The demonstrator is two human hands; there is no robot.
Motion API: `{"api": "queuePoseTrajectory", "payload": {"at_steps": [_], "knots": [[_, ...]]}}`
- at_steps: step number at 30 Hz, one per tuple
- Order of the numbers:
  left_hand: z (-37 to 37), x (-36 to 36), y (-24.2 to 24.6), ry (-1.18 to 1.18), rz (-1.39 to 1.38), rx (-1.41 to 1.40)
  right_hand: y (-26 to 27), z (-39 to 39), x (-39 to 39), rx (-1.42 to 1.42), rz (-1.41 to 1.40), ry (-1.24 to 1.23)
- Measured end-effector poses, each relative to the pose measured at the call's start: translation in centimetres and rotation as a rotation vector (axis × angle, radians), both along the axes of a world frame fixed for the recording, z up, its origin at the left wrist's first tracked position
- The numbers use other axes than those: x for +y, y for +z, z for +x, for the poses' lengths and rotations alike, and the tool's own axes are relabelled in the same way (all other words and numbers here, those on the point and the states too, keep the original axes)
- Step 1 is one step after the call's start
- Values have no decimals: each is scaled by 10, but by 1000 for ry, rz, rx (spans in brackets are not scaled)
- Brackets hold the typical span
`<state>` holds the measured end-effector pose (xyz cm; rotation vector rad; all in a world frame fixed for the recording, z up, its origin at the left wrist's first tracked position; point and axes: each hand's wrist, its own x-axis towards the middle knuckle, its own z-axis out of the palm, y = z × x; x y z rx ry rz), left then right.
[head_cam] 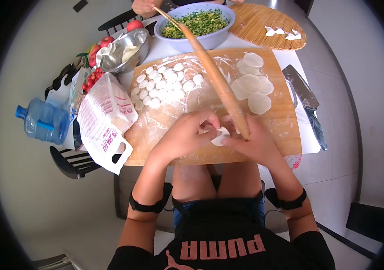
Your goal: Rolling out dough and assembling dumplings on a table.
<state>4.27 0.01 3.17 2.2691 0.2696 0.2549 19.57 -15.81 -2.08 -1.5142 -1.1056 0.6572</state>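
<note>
A small round of dough (pixel 219 137) is pinched between the fingers of my left hand (pixel 187 133) and those of my right hand (pixel 257 143), just above the near part of the wooden board (pixel 185 157). My right hand also keeps hold of a wooden rolling pin (pixel 214 72), its near end tucked by the thumb and its far end pointing up and away. Part of my right hand is hidden behind the pin. Several floured dough pieces (pixel 160 86) lie on the board's left half. Thin rolled wrappers (pixel 259 103) overlap at its right.
A flour bag (pixel 106 114) leans over the board's left edge. Behind are a metal bowl (pixel 138 50) with dough and a basin (pixel 209 42) of green filling, where another person's hand (pixel 143 7) holds chopsticks. Dumplings (pixel 289 35) sit on a woven tray (pixel 252 20). A cleaver (pixel 301 87) lies right.
</note>
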Motion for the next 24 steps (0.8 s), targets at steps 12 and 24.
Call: {"api": "queuePoseTrajectory", "payload": {"at_steps": [12, 24], "knots": [[-3, 4, -34, 338, -611, -207, 27, 28, 9, -13, -184, -18], [10, 55, -62, 453, 824, -122, 12, 68, 0, 315, 18, -387]]}}
